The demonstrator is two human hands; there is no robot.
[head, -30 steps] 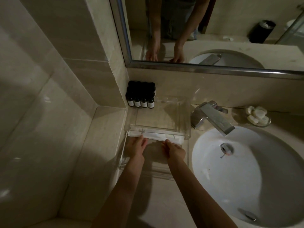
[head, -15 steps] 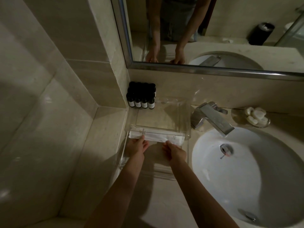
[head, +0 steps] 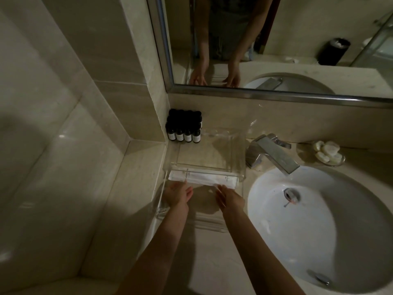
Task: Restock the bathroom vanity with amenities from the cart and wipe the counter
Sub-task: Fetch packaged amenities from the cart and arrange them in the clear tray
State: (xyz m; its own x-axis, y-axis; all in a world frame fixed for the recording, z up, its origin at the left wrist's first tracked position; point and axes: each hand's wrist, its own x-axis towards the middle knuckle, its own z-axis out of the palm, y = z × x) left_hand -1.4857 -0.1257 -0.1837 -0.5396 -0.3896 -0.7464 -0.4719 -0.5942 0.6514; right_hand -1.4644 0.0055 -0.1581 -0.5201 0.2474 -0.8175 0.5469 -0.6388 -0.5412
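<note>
**Both hands flat at the white packets in the clear organiser**

The left hand (head: 177, 195) and the right hand (head: 230, 199) reach side by side into the lower level of a clear acrylic organiser (head: 212, 166) at the back left of the worktop (head: 212, 262). Neither hand grasps anything. The fingers of both lie fairly straight and point away from the person, their tips at the near edge of the white packets (head: 202, 178). The left fingertips meet the left part of that edge and the right fingertips the right part.

The white packets lie flat in a row across the organiser, under the front rim of its raised upper tray, and small dark print shows on them. No items can be made out in the upper tray, and the beige stone shows through it.

Behind the organiser, in the corner where the side wall (head: 63, 103) meets the back wall, a tight block of small dark bottles (head: 184, 128) stands upright, the front row showing pale labels. To the right of the organiser a square metal tap (head: 272, 153) juts over the round white basin (head: 340, 231). Beyond the tap a small glass dish (head: 325, 152) holds pale rounded pieces.

The mirror (head: 297, 39) above reflects both forearms and hands with fingers spread, and a black bin (head: 333, 51) on the floor behind
</note>
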